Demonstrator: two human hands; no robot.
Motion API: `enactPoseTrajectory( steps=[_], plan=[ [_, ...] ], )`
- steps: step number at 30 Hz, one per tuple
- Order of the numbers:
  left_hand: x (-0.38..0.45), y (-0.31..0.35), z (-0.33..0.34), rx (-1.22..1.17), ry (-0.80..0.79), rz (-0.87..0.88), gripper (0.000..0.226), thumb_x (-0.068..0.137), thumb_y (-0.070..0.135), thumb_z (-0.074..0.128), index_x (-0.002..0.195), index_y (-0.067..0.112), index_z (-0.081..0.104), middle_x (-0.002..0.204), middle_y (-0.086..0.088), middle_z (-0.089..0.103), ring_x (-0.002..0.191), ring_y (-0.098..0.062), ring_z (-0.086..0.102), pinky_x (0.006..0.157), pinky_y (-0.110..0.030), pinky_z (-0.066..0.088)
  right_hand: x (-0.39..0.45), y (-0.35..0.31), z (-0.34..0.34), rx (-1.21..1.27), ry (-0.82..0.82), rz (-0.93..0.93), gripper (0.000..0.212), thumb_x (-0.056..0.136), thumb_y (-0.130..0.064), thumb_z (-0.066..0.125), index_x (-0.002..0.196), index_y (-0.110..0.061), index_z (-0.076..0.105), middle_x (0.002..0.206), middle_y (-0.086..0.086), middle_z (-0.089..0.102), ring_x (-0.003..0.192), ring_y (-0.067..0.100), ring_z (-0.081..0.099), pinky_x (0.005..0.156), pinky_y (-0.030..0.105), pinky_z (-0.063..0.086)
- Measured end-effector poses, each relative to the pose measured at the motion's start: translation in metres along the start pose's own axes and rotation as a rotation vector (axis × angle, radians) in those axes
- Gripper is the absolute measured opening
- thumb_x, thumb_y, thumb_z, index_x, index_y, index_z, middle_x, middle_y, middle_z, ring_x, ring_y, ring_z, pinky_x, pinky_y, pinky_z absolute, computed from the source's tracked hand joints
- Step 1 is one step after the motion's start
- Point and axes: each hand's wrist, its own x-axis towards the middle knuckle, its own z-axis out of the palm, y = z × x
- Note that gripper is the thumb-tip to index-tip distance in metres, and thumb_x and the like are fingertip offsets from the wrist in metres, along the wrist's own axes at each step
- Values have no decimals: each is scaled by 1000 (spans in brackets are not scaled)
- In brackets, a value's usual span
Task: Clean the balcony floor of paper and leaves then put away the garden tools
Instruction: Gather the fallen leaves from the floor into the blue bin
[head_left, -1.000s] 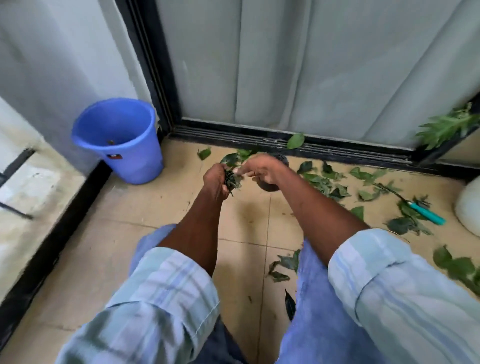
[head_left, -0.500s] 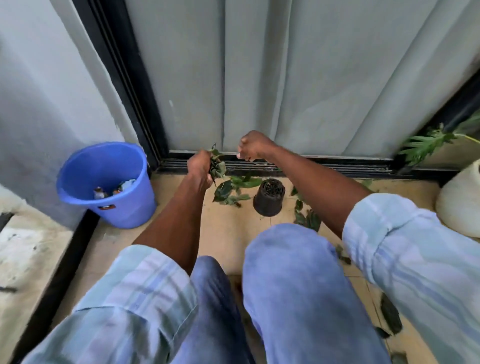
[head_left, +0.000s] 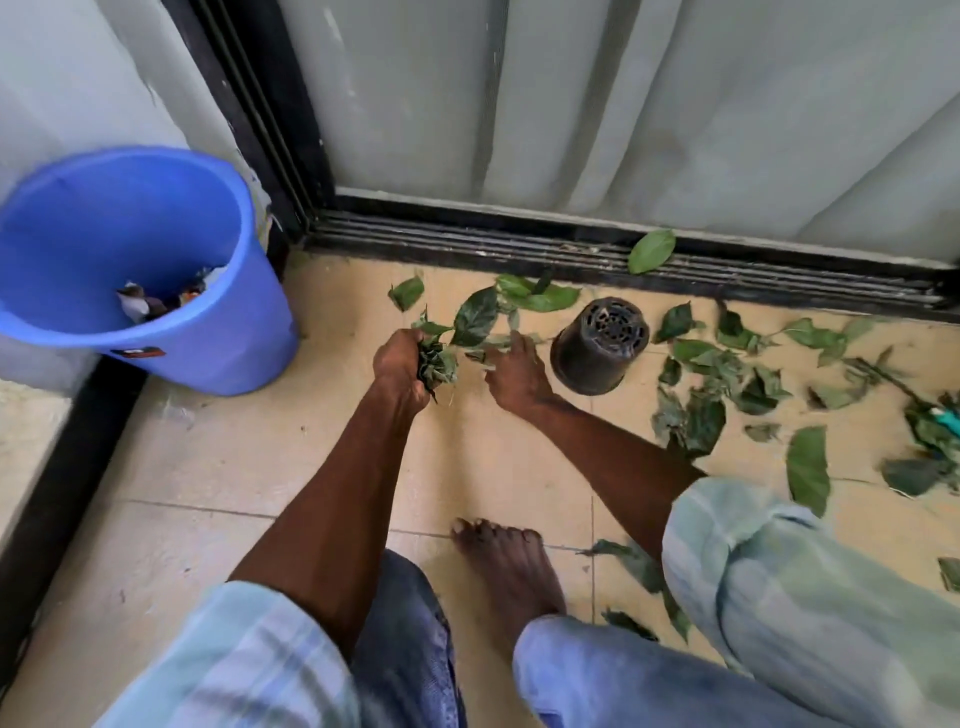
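Both hands lowered to floor; left hand (head_left: 397, 364) grips leaf bunch (head_left: 435, 364); right hand (head_left: 514, 371) fingers spread; one bucket (head_left: 208, 338).

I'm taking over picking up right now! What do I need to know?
Left hand grips a bunch of leaves. Right hand is open, reaching for loose leaves on the floor.
Blue bucket stands at the left, some rubbish already inside.
Black pot lies tipped beside the right hand.
Left to do: many scattered leaves to the right, one leaf on the door track, and the teal-handled tool at the right edge.
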Motion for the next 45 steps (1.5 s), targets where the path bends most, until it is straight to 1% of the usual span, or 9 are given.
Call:
enactPoseTrajectory(
  steps=[7, 11, 15, 24, 27, 30, 36, 40, 45],
  plan=[
    [9, -13, 2, 59, -154, -138, 17, 86, 6, 38, 73, 10, 49, 64, -7, 45, 53, -20, 43, 45, -20, 39, -28, 13, 6, -53, 143, -213, 32, 88, -1, 46, 111, -7, 66, 122, 12, 57, 116, 29, 48, 93, 33, 38],
    [14, -14, -3, 29, -171, -187, 19, 88, 5, 39, 76, 7, 54, 65, -10, 53, 56, -23, 54, 58, -31, 55, -19, 10, -27, 759, 366, 264, 19, 81, 8, 60, 92, -6, 67, 88, 10, 70, 78, 24, 65, 64, 30, 53],
    [6, -8, -1, -8, -316, -195, 18, 93, 6, 47, 86, 3, 62, 79, -15, 69, 75, -29, 66, 78, -53, 54, -14, -12, -56, 1315, 170, 470, 23, 76, 7, 72, 94, -6, 65, 82, 1, 66, 73, 13, 62, 51, 15, 47],
    [6, 2, -10, -94, -244, -130, 9, 93, 3, 48, 91, 1, 57, 64, -11, 67, 52, -20, 64, 52, -28, 57, 7, -21, -69, 1292, -225, 190, 18, 81, -5, 71, 99, -6, 70, 101, 9, 71, 93, 20, 67, 90, 34, 55],
    [11, 7, -11, -213, -193, -116, 8, 93, 2, 47, 88, 3, 53, 56, -9, 62, 47, -18, 59, 50, -25, 55, 38, -17, -61, 693, 114, 127, 38, 87, -9, 67, 125, -10, 62, 127, 11, 61, 115, 24, 58, 99, 36, 48],
    [11, 8, -6, -217, -195, -108, 9, 93, 1, 47, 87, 4, 53, 55, -9, 63, 48, -18, 60, 51, -24, 55, 43, -17, -36, 137, -26, -103, 71, 89, -11, 58, 152, -15, 25, 156, 20, 19, 144, 39, 17, 117, 48, 20],
    [12, 6, -5, -171, -174, -87, 15, 93, 1, 46, 82, 5, 55, 54, -7, 62, 45, -17, 61, 49, -23, 53, 5, -19, -4, 101, 149, -266, 34, 89, 7, 44, 119, 5, 59, 124, 16, 53, 111, 29, 49, 93, 40, 46],
    [19, 1, -4, -103, -180, -88, 10, 91, 4, 49, 86, 5, 57, 60, -8, 62, 49, -20, 60, 71, -35, 56, 9, -12, -10, 279, 176, -116, 47, 79, 17, 51, 121, -4, 59, 95, 11, 61, 77, 23, 56, 62, 30, 41],
    [18, 2, 1, -31, -202, -79, 10, 90, 5, 48, 83, 6, 56, 64, -9, 59, 52, -22, 59, 65, -37, 55, 31, -8, -28, 311, 261, 175, 27, 84, 5, 62, 106, -9, 70, 117, 13, 57, 103, 28, 59, 83, 34, 53]
  ],
)
